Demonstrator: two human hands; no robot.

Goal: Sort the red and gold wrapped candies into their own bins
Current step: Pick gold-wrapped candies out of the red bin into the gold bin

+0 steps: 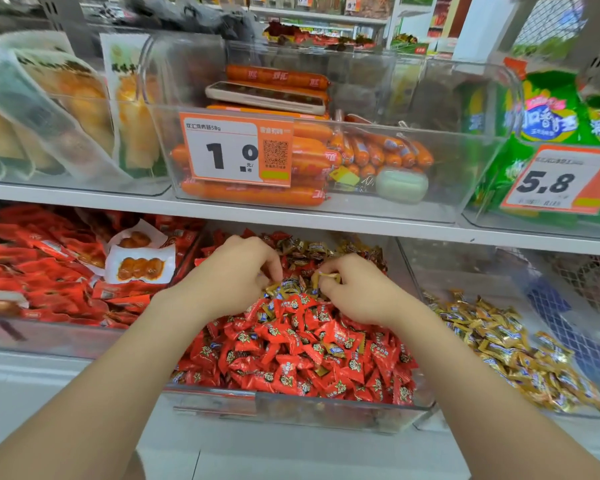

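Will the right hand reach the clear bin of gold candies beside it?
Probably yes: the right hand is next to the open-topped clear bin of gold wrapped candies; only low walls between.

Shop, snack aisle. White shelves (291, 216) carry clear bins (326, 414) of packaged goods: sausages (257, 195) centre, candies (291, 358) below. Orange price tags: "1.0" (236, 150) centre, "5.8" (558, 181) right. More stocked shelving (326, 15) at top of frame.

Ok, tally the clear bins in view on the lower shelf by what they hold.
Bin of mixed red and gold candies: 1
Bin of gold candies: 1
Bin of red packets: 1
Total: 3
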